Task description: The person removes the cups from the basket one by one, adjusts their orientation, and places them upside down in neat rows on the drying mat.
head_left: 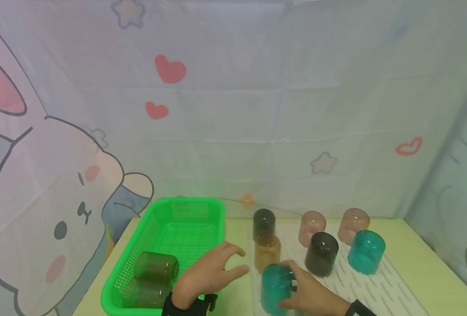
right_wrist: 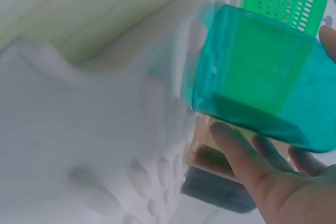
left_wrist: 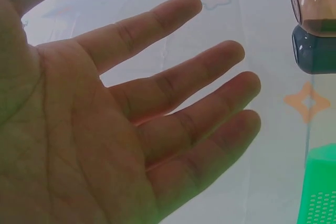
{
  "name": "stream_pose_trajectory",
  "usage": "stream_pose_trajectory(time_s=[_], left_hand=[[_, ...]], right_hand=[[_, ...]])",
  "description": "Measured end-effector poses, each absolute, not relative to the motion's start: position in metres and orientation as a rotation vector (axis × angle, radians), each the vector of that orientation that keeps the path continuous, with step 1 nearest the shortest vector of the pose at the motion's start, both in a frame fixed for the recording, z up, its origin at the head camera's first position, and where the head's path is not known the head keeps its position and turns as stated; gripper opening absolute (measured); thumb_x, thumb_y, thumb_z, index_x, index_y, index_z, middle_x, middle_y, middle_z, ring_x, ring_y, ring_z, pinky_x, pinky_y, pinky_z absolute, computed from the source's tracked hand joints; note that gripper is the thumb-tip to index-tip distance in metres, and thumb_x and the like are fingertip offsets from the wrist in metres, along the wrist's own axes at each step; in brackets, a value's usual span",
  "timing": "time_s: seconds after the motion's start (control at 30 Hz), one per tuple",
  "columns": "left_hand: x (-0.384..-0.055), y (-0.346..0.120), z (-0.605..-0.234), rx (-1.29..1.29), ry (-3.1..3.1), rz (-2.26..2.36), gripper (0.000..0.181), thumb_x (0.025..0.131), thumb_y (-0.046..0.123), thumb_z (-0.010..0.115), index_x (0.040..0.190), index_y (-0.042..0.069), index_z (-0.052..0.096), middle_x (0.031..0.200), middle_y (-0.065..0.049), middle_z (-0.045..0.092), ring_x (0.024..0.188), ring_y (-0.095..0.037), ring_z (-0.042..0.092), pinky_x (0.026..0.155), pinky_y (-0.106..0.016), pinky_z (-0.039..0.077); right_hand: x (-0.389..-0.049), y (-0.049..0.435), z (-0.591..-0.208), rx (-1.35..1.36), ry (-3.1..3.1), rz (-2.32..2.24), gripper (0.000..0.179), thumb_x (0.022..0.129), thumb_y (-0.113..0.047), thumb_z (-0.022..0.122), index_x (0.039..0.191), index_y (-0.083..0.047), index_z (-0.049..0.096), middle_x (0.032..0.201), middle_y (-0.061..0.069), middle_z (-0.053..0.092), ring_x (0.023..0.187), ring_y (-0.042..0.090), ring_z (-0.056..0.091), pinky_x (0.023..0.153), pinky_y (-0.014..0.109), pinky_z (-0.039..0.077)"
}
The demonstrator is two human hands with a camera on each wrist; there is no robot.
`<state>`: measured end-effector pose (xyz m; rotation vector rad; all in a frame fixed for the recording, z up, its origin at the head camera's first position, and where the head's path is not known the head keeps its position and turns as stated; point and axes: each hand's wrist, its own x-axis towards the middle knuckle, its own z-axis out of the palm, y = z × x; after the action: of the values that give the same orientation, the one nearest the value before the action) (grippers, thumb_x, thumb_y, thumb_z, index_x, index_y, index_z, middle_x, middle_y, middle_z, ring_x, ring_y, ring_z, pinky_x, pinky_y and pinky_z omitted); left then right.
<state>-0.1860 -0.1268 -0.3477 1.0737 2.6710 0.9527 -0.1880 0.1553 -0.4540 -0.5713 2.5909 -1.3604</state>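
Observation:
My right hand (head_left: 310,289) holds a teal glass (head_left: 274,287) at the front left of a white ridged mat (head_left: 369,285). In the right wrist view, its fingertips (right_wrist: 223,129) lie along one side of the teal glass (right_wrist: 252,77), with part of the thumb at the other side. The glass is mouth down, at or just above the mat; which one cannot be told. My left hand (head_left: 211,272) hovers between the green basket (head_left: 221,219) and the mat. Its fingers (left_wrist: 173,82) are spread and hold nothing. Behind the held glass stands an amber glass (head_left: 267,252).
More upturned glasses stand on the mat: a black one (head_left: 264,224), a second black one (head_left: 321,254), two pink ones, including one at the right (head_left: 353,226), and another teal one (head_left: 366,252). Two brownish glasses, one farther back (head_left: 156,265), lie sideways in the basket. A printed cloth (head_left: 257,109) hangs behind.

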Motion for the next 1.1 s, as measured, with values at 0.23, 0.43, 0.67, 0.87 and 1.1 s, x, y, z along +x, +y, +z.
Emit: stream_pose_trajectory(time_s=[0.23,0.43,0.67,0.87,1.1], left_hand=[[-0.181,-0.136,-0.348,1.003,2.67,0.905,0.044,0.096,0.048,0.049,0.125,0.016,0.055,0.129,-0.005,0.05,0.12,-0.025,0.048,0.096,-0.037,0.04],[-0.179,-0.154,-0.332,0.886,2.645,0.781,0.043,0.096,0.044,0.05,0.127,0.014,0.053,0.133,-0.01,0.047,0.118,-0.03,0.049,0.096,-0.041,0.04],[-0.198,-0.176,-0.319,0.87,2.699,0.615,0.037,0.095,0.037,0.055,0.122,0.01,0.058,0.126,-0.013,0.054,0.119,-0.035,0.049,0.092,-0.046,0.043],[-0.222,-0.183,-0.314,0.769,2.749,0.436,0.034,0.092,0.03,0.062,0.117,0.007,0.06,0.119,-0.012,0.058,0.112,-0.031,0.054,0.087,-0.044,0.046],[-0.246,-0.195,-0.31,0.718,2.778,0.211,0.034,0.086,0.022,0.07,0.112,0.003,0.061,0.115,-0.016,0.059,0.102,-0.033,0.058,0.078,-0.045,0.048]], right_hand=[[-0.185,0.168,-0.43,-0.661,2.729,-1.307,0.082,0.073,-0.033,0.082,0.133,0.001,0.038,0.133,0.024,0.043,0.121,0.043,0.045,0.092,0.045,0.046],[-0.174,0.185,-0.392,-0.578,2.97,-1.102,0.073,0.077,-0.045,0.076,0.13,-0.004,0.047,0.129,0.017,0.049,0.118,0.038,0.049,0.088,0.052,0.047],[-0.164,0.211,-0.375,-0.609,2.936,-1.096,0.061,0.085,-0.039,0.07,0.124,0.004,0.05,0.122,0.018,0.054,0.108,0.038,0.055,0.082,0.045,0.05],[-0.167,0.222,-0.381,-0.539,2.928,-1.107,0.062,0.087,-0.034,0.069,0.124,0.011,0.049,0.122,0.024,0.055,0.108,0.042,0.055,0.082,0.047,0.051],[-0.175,0.227,-0.386,-0.522,2.943,-1.126,0.059,0.086,-0.03,0.07,0.122,0.013,0.05,0.12,0.025,0.055,0.106,0.042,0.056,0.083,0.049,0.05]])
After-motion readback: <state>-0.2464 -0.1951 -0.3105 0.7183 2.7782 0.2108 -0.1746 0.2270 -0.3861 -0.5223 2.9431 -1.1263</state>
